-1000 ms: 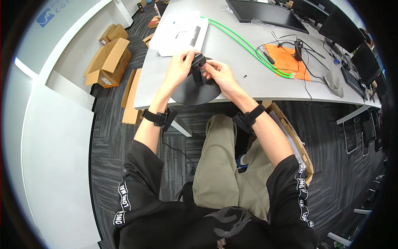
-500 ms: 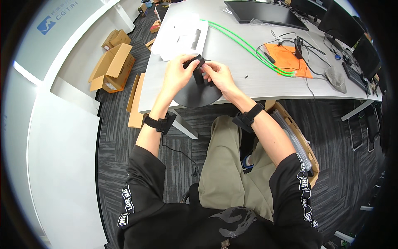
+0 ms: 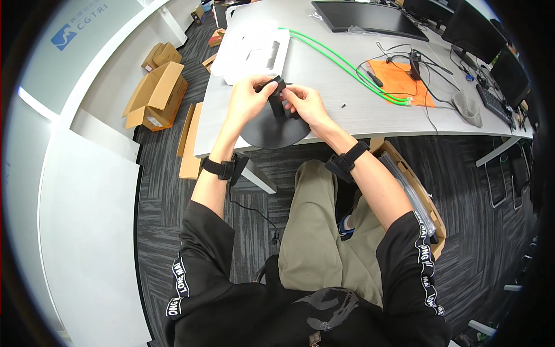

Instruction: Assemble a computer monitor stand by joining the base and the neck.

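A black monitor stand [image 3: 276, 132] with a round base and an upright neck sits at the near edge of the table. My left hand [image 3: 250, 103] is closed around the top of the neck from the left, thumb over its upper end. On the other side, my right hand [image 3: 307, 104] has its thumb and fingers closed at the top of the same neck. Any small part between the right fingertips is too hidden to make out. A tiny black piece [image 3: 343, 106] lies on the table to the right of my right hand.
White moulded packaging [image 3: 231, 65] rests beyond my left hand on the table [image 3: 324, 75]. Green cables [image 3: 341, 59], an orange sheet [image 3: 395, 87] with black cords, and a flat monitor panel [image 3: 370, 17] lie farther off. Open cardboard boxes [image 3: 156, 95] stand on the floor at left.
Both hands keep their hold at the top of the stand with hardly any movement. The view has shifted very slightly.
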Tool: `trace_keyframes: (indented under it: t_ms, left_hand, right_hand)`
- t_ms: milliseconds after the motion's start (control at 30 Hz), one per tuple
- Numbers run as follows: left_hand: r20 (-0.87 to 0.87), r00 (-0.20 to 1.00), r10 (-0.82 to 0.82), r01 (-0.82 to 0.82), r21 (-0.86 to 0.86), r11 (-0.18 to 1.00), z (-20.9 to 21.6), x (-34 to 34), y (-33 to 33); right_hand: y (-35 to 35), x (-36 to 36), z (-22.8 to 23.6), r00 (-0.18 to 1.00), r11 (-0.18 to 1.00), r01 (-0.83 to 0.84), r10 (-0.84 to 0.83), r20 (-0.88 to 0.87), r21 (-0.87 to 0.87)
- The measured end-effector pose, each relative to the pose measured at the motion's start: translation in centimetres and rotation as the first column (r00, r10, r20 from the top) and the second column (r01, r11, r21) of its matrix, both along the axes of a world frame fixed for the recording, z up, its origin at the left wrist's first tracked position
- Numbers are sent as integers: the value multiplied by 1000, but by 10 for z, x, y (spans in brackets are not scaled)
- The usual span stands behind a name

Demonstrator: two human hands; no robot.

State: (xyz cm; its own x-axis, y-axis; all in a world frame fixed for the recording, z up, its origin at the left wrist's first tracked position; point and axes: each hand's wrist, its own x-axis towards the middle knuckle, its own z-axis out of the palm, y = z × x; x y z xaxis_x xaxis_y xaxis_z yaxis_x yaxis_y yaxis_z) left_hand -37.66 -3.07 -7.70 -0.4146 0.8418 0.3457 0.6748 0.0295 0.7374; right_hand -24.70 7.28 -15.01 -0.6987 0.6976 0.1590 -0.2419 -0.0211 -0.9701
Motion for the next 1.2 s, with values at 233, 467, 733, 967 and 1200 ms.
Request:
trace_keyframes:
  t_ms: [233,467,733,967,1200]
  left_hand:
    - [-92,996,-12,7,-57,998,-1,1,14]
    - [-289,957,18,-13,18,1000,-11,5,20]
    - [-329,943,-51,41,-36,999,-13,-1,24]
    - [-245,965,-94,94,-15,995,-11,-4,22]
    - [-169,978,-121,127,26,992,-11,-5,23]
  right_hand:
    - [-4,2,3,1000,1000,-10,10,12,10]
    - [-6,-4,2,994,993,90,-94,52,79]
    - [-10,-4,2,976,970,194,-205,66,147]
    - [-9,-4,-4,987,982,159,-161,9,104]
    - [-7,-3,-10,987,990,127,-120,-105,66]
